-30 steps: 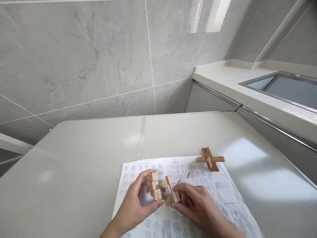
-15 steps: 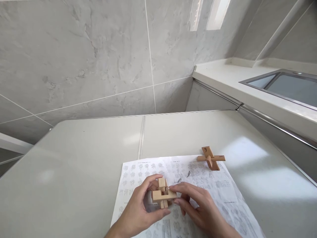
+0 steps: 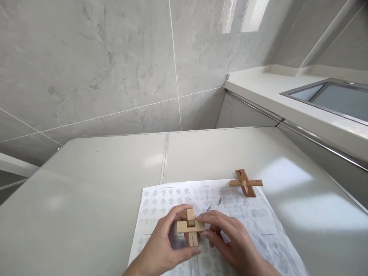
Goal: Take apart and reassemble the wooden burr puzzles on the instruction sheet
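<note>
A pale wooden burr puzzle (image 3: 191,228), made of notched sticks crossing one another, is held above the printed sheet. My left hand (image 3: 166,239) curls round it from the left, forefinger at its top end and thumb by its bottom end. From the right, my right hand (image 3: 230,237) pinches the right end of the crossbar between thumb and fingers. A square notch shows near the puzzle's middle, just above the crossbar. The undersides of the sticks are hidden.
A darker wooden cross puzzle (image 3: 245,183) with ink marks rests on the far right corner of the paper sheet (image 3: 184,191). The sheet, printed with small diagrams, lies on a white table (image 3: 100,191). Beyond, a counter (image 3: 253,82) holds a sink (image 3: 339,97).
The burr puzzle has tilted in my hands, so its lower stick now shows a broader face with a dark line. Both hands keep their hold; the view has shifted slightly.
</note>
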`<state>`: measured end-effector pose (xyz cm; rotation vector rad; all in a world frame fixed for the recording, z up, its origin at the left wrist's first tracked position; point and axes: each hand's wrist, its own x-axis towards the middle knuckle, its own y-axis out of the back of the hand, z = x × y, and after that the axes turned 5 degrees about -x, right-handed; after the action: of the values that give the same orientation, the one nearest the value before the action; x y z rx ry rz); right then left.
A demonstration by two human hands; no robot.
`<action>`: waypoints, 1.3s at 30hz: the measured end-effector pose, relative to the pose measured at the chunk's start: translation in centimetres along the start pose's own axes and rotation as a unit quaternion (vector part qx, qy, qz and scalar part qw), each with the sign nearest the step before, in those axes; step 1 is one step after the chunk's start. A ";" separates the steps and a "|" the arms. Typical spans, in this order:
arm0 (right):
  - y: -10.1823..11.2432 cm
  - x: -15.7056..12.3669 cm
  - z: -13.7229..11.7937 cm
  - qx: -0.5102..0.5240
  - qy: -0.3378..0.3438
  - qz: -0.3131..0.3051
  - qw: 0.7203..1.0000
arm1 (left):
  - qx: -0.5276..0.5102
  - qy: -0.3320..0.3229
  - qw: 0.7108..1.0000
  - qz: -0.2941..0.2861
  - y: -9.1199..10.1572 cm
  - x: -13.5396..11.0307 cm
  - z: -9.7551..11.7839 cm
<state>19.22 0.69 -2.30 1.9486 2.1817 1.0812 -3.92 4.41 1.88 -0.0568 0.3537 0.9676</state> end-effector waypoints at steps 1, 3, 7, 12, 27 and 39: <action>0.0 -0.1 0.0 0.001 -0.001 -0.001 1.000 | -0.001 -0.003 1.000 -0.001 0.0 0.0 0.0; -0.1 -0.2 0.0 0.004 -0.004 -0.003 1.000 | -0.002 -0.007 1.000 -0.001 0.0 0.0 -0.1; -0.1 -0.3 0.0 0.001 -0.013 -0.006 1.000 | 0.000 -0.007 1.000 0.002 0.0 0.0 -0.2; 0.1 -0.1 0.0 -0.011 -0.005 0.006 1.000 | 0.006 -0.006 1.000 0.014 0.1 0.0 -0.2; 0.1 -0.2 0.2 -0.013 -0.010 0.011 1.000 | -0.007 -0.028 1.000 0.000 0.0 -0.3 -0.3; -0.1 -0.4 0.2 -0.031 -0.014 0.002 0.999 | -0.020 -0.032 0.999 -0.008 0.1 -0.4 -0.7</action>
<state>19.36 0.46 -2.68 1.9313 2.1054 1.1023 -4.39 4.05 1.33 -0.0650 0.2749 0.9594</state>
